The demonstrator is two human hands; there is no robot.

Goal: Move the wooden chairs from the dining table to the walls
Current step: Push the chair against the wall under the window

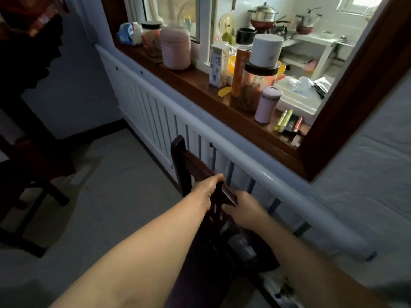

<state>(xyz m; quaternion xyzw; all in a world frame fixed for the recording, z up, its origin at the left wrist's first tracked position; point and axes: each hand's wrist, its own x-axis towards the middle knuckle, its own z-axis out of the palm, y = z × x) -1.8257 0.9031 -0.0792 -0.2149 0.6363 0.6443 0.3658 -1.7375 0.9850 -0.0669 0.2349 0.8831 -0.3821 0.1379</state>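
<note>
A dark wooden chair (189,161) stands with its back close to the white panelled wall (142,103) under a window sill. My left hand (208,186) grips the top rail of the chair's back from the left. My right hand (244,207) holds the same rail from the right, fingers wrapped around the wood. The chair's seat lies below my arms, dark and mostly hidden. Another dark wooden chair (33,172) shows at the left edge, partly cut off.
A white rail (255,167) runs along the wall just behind the chair. The wooden sill (200,85) above carries jars, a pink flask, a carton and several small items. Pale tiled floor (111,185) spreads to the left.
</note>
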